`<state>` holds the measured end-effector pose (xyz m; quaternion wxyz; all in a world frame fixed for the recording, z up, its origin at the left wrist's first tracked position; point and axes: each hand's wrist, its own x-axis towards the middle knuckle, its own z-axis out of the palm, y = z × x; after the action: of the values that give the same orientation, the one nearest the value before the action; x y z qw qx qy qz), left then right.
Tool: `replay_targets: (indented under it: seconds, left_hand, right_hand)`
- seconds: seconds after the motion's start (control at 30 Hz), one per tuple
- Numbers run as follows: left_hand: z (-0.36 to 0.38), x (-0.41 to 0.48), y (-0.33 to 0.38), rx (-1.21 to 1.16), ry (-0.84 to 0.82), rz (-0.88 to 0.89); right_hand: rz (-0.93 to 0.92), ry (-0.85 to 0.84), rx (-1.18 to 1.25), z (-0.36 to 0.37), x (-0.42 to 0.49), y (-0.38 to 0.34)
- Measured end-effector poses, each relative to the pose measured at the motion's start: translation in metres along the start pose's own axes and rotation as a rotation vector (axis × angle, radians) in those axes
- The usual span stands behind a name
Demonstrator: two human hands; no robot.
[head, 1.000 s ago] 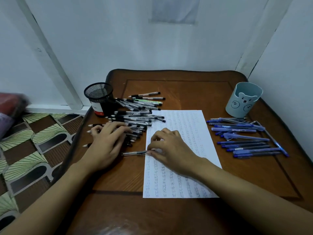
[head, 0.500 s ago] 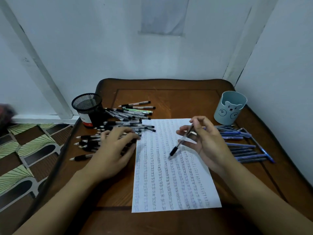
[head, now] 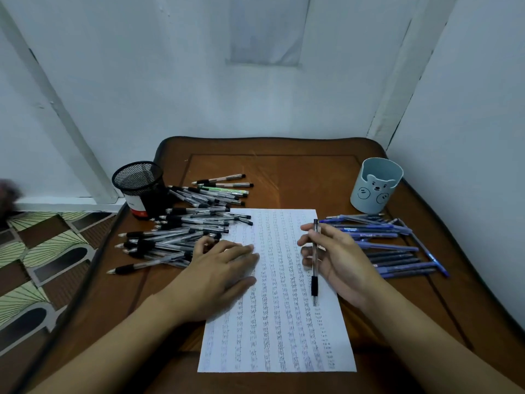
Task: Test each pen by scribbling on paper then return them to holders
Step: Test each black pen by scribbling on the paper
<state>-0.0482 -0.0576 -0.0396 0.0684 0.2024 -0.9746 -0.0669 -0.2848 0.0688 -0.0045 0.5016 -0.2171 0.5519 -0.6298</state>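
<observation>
A white sheet of paper covered in rows of scribbles lies in the middle of the brown table. My right hand holds a clear black-grip pen in its fingers over the sheet's right part, tip pointing toward me. My left hand rests flat on the paper's left edge, fingers straight, beside a pile of black pens. A black mesh holder stands at the back left. A pale blue bear holder stands at the back right, above a group of blue pens.
White walls close in behind and on the right of the table. To the left the table edge drops to a patterned floor. Bare wood shows at the table's back middle and along its front edge.
My right hand picked a black pen from beside the pile, carried it right over the paper and turned it upright, tip toward me. My left hand slid onto the paper's left edge.
</observation>
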Motion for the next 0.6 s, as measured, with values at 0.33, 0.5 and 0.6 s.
replay_targets:
  seconds: [0.33, 0.5, 0.6]
  left_hand:
    - [-0.01, -0.018, 0.0, -0.108, -0.006, 0.029]
    - [-0.011, -0.022, -0.001, -0.109, 0.024, -0.054]
    - [-0.01, -0.023, 0.0, -0.051, 0.009, -0.131]
  right_hand:
    - [-0.049, -0.001, -0.156, 0.008, 0.0, 0.0]
    - [0.041, -0.095, 0.213, 0.002, 0.002, 0.001]
    - [0.086, -0.113, 0.316, 0.0, 0.004, 0.001]
